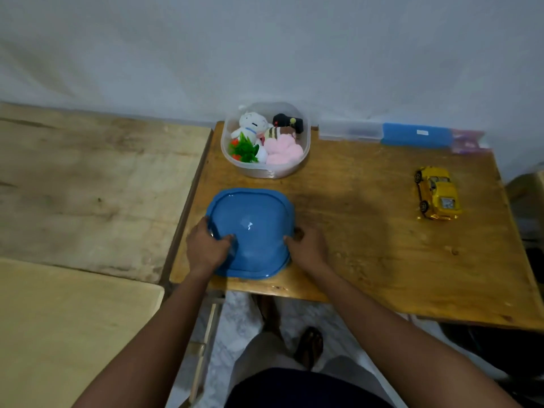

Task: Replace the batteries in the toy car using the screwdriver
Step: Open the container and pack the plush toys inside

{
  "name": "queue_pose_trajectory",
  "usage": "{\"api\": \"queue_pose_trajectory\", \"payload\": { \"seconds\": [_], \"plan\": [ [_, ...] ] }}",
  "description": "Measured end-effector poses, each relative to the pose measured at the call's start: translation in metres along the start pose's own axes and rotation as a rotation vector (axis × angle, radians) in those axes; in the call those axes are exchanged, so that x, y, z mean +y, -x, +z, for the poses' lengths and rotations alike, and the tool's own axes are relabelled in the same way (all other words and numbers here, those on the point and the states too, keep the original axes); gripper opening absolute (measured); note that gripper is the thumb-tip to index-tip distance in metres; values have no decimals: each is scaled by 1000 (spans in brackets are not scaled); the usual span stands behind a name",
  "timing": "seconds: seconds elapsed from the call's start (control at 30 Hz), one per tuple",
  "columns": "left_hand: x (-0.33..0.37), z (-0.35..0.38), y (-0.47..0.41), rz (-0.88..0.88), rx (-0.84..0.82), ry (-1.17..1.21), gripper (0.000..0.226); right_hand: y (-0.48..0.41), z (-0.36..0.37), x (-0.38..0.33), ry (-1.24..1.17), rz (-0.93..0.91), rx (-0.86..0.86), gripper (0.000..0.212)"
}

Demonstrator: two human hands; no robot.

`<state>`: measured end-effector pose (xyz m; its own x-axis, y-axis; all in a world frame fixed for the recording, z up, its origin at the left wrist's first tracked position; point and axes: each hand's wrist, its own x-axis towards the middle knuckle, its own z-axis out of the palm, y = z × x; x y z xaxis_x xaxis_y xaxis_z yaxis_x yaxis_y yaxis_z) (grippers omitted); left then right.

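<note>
A yellow toy car (437, 193) stands on its wheels at the right side of the wooden table (368, 231), far from both hands. A blue plastic lid (253, 228) lies flat near the table's front left. My left hand (206, 245) grips the lid's left edge and my right hand (306, 245) grips its right edge. No screwdriver or batteries show in view.
A clear tub (265, 169) holding soft toys and a small green plant stands behind the lid. A clear case (350, 131), a blue box (415, 135) and a pinkish packet (468, 141) line the back edge by the wall. A lighter wooden surface (88, 187) adjoins on the left.
</note>
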<state>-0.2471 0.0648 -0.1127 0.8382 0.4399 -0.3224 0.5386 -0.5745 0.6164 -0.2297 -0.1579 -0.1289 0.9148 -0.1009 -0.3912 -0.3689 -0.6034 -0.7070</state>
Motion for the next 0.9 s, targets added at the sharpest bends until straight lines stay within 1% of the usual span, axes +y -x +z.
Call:
{"api": "queue_pose_trajectory", "payload": {
  "seconds": [0.03, 0.07, 0.13, 0.2, 0.27, 0.37, 0.47, 0.63, 0.9],
  "plan": [
    [-2, -1, 1, -24, 19, 66, 75, 2, -3, -2, -77, 25, -7, 27],
    [-2, -3, 3, -56, 29, 129, 74, 3, -7, -3, -126, 35, -9, 25],
    [-2, -6, 6, -129, 55, 236, 71, 5, -16, -4, -171, 19, 8, 31],
    [1, -9, 10, -169, 124, 307, 61, 5, -26, -7, -204, -18, 39, 34],
    [9, -12, 11, -151, 197, 358, 48, 1, -36, -14, -231, -60, 75, 35],
    [30, -20, 1, -116, 241, 417, 39, -15, -49, -30, -268, -99, 133, 35],
    [54, -27, -19, -74, 255, 432, 38, -35, -58, -47, -274, -124, 162, 36],
    [91, -29, -72, 62, 245, 397, 39, -77, -70, -77, -204, -138, 237, 32],
    [129, -21, -156, 91, 191, 385, 34, -153, -69, -111, -180, -74, 312, 32]
  ]
}}
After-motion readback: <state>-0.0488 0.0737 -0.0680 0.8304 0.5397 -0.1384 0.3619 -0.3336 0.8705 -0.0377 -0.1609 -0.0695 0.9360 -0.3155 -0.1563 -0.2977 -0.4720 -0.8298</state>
